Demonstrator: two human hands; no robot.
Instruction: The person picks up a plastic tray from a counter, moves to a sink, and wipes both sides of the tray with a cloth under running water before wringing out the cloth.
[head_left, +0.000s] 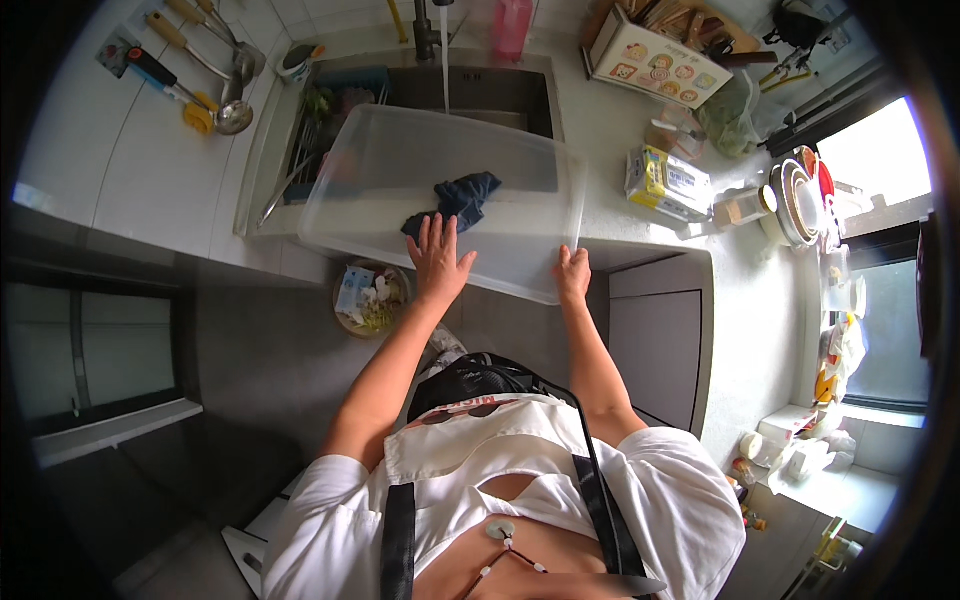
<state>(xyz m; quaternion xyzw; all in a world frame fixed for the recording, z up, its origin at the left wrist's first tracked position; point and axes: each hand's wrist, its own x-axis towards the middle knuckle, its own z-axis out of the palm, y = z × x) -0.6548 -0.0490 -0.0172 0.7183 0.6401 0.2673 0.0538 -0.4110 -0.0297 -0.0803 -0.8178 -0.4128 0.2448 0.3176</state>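
A large translucent plastic sheet-like bin or lid (pixel 530 215) with raised edges spans the front of the sink, and I cannot tell which it is. My right hand (pixel 573 275) grips its near right corner, the thumb up along the rim. On the plastic lies a crumpled dark blue cloth (pixel 468 195). My left hand (pixel 440 262) is spread flat, fingers apart, with its fingertips at the cloth's near edge. Behind, a thin stream of water runs from the faucet (pixel 425 42) into the metal sink (pixel 510 95).
Ladles and other utensils (pixel 235 110) hang on the left wall. A blue rack (pixel 372 82) with greens sits in the sink's left side. Right on the counter stand a yellow-white package (pixel 670 185) and a printed utensil box (pixel 655 65). A waste bin (pixel 370 300) stands below.
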